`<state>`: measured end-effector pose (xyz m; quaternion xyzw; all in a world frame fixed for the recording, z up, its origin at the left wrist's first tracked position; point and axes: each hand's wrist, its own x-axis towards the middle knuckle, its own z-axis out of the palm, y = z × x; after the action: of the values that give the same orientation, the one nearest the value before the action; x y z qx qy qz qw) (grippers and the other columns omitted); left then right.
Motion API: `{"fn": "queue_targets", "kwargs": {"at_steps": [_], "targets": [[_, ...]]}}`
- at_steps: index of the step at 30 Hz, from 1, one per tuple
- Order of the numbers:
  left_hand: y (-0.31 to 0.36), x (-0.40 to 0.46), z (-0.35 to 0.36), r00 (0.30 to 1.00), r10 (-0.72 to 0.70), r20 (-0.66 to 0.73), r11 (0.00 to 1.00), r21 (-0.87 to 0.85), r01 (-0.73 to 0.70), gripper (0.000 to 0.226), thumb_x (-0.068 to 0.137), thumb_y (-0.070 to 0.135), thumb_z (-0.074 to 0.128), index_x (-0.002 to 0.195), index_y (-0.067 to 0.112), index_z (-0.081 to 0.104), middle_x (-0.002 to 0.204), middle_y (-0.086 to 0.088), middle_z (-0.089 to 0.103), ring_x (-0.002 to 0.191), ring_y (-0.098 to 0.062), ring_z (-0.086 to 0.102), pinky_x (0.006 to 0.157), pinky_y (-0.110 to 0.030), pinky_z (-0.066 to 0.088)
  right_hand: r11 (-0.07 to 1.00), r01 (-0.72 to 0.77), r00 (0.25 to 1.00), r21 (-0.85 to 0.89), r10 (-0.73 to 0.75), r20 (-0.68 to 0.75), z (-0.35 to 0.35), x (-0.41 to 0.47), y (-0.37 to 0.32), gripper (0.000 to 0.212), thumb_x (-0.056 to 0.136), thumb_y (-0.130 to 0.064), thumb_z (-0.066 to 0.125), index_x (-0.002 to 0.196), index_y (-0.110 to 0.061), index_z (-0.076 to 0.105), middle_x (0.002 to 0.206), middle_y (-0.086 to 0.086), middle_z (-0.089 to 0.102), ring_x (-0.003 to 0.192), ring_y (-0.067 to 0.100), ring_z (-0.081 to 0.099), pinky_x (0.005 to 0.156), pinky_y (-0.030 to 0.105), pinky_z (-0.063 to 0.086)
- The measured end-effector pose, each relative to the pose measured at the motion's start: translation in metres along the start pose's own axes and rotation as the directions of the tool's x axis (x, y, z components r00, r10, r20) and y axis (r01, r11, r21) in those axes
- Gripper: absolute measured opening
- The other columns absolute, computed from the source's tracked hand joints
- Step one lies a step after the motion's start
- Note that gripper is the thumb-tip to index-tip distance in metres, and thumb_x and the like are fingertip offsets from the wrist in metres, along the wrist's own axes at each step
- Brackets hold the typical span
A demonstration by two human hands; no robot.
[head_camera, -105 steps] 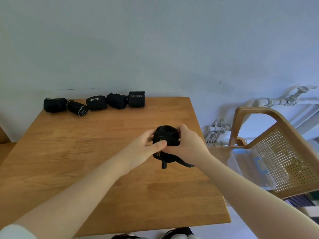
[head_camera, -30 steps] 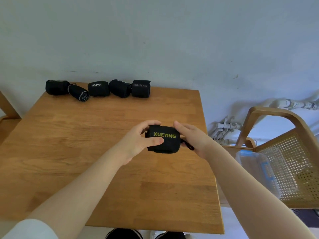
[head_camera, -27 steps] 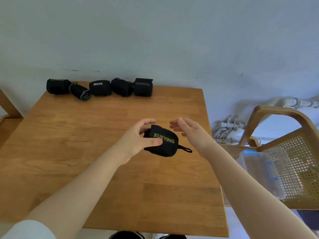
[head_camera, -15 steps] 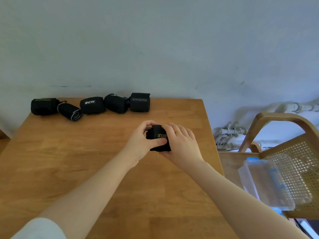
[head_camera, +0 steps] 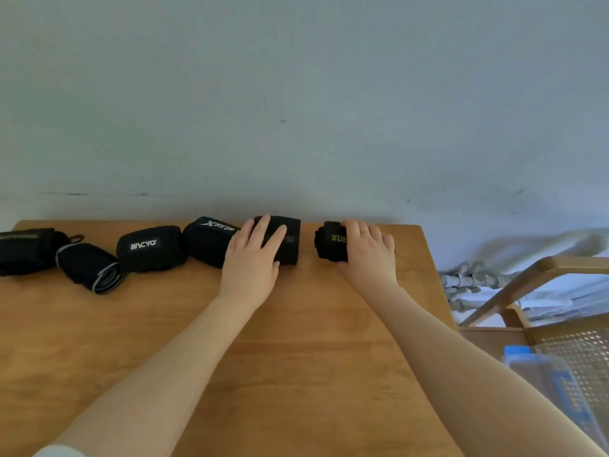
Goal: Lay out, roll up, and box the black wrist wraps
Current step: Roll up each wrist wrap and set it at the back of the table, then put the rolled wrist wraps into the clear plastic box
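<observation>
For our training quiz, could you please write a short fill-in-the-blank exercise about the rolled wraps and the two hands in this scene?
1. The right hand holds the rolled wrap with ____ lettering.
2. Counting that one, ____ rolled wraps lie along the far edge of the wooden table.
3. The left hand rests on the wrap just right of the roll marked ____.

Missing words: yellow; six; XTEP

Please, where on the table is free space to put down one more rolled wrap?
The gap between the roll under the left hand and the yellow-lettered roll held by the right hand is bare but narrow. The table nearer the person, around the forearms, is bare wood. The back-left edge is crowded with rolls.
</observation>
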<state>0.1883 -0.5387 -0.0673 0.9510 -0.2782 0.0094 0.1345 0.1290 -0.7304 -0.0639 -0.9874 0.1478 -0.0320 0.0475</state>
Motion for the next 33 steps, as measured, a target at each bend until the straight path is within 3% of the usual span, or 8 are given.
{"fn": "queue_targets", "kwargs": {"at_steps": [5,10,13,16,20,22,29,33], "targets": [[-0.012,0.006,0.02,1.0,0.026,-0.014,1.0,0.011,-0.026,0.069,0.077,0.004,0.073,0.14,0.016,0.046,0.143,-0.019,0.043,0.13,-0.041,0.041,0.101,-0.05,0.04,0.998,0.047,0.996,0.029,-0.049,0.069,0.023,0.011,-0.013,0.064,0.097,-0.027,0.05,0.15,-0.016,0.015,0.157,0.002,0.018,0.147,0.023,0.007,0.116,0.037,0.011],[-0.017,-0.009,0.007,0.998,0.066,-0.007,0.998,-0.015,-0.066,0.072,0.082,0.007,0.067,0.146,0.016,0.035,0.152,-0.015,0.03,0.139,-0.037,0.028,0.109,-0.047,0.028,0.999,0.05,0.995,0.01,-0.051,0.089,0.008,-0.007,-0.015,0.077,0.096,-0.04,0.047,0.152,-0.02,-0.001,0.16,0.003,-0.008,0.147,0.023,-0.01,0.114,0.048,-0.01],[-0.018,-0.04,-0.012,1.0,-0.004,0.004,0.997,-0.074,0.004,0.064,0.087,0.011,0.062,0.145,0.016,0.036,0.155,-0.009,0.024,0.143,-0.031,0.022,0.113,-0.046,0.025,0.994,0.081,0.996,0.08,-0.084,0.035,-0.009,-0.032,-0.018,0.069,0.096,-0.032,0.049,0.152,-0.018,0.012,0.16,0.006,0.0,0.147,0.024,-0.006,0.115,0.046,-0.009],[-0.021,-0.087,-0.027,0.989,-0.126,0.07,0.982,-0.135,0.135,0.054,0.094,0.019,0.052,0.145,0.021,0.034,0.158,0.0,0.014,0.145,-0.022,0.013,0.116,-0.038,0.021,0.971,0.208,0.978,0.114,-0.209,-0.002,-0.018,-0.069,-0.031,0.063,0.089,-0.017,0.057,0.147,-0.012,0.031,0.156,0.013,0.022,0.146,0.031,0.014,0.115,0.048,0.003],[-0.036,-0.149,-0.051,0.956,-0.279,0.093,0.944,-0.159,0.29,0.055,0.095,0.022,0.051,0.146,0.025,0.031,0.158,0.004,0.012,0.144,-0.022,0.016,0.113,-0.037,0.027,0.898,0.414,0.889,0.146,-0.434,0.146,-0.025,-0.101,-0.071,0.063,0.095,-0.019,0.047,0.151,-0.018,0.018,0.159,0.005,0.008,0.147,0.023,0.0,0.117,0.041,-0.005],[-0.051,-0.171,-0.068,0.934,-0.348,0.078,0.92,-0.165,0.356,0.056,0.095,0.022,0.051,0.147,0.025,0.03,0.157,0.004,0.014,0.144,-0.021,0.017,0.113,-0.035,0.026,0.867,0.467,0.859,0.172,-0.491,0.144,-0.028,-0.107,-0.099,0.062,0.096,-0.021,0.045,0.151,-0.02,0.015,0.16,0.003,0.004,0.147,0.021,-0.003,0.117,0.041,-0.005],[-0.139,-0.194,-0.117,0.901,-0.434,-0.021,0.893,-0.137,0.428,0.061,0.093,0.019,0.053,0.148,0.022,0.028,0.156,-0.001,0.018,0.143,-0.02,0.019,0.115,-0.036,0.024,0.792,0.556,0.806,0.252,-0.588,0.068,-0.035,-0.102,-0.209,0.062,0.095,-0.021,0.048,0.15,-0.019,0.019,0.159,0.004,0.007,0.147,0.021,-0.001,0.119,0.041,0.001],[-0.21,-0.18,-0.128,0.916,-0.402,0.008,0.911,-0.1,0.401,0.062,0.093,0.02,0.053,0.149,0.02,0.025,0.157,-0.003,0.016,0.143,-0.022,0.019,0.114,-0.037,0.024,0.816,0.536,0.83,0.216,-0.556,0.046,-0.024,-0.074,-0.27,0.066,0.094,-0.019,0.049,0.151,-0.019,0.017,0.159,0.006,0.009,0.147,0.024,0.001,0.118,0.04,-0.001]]}}
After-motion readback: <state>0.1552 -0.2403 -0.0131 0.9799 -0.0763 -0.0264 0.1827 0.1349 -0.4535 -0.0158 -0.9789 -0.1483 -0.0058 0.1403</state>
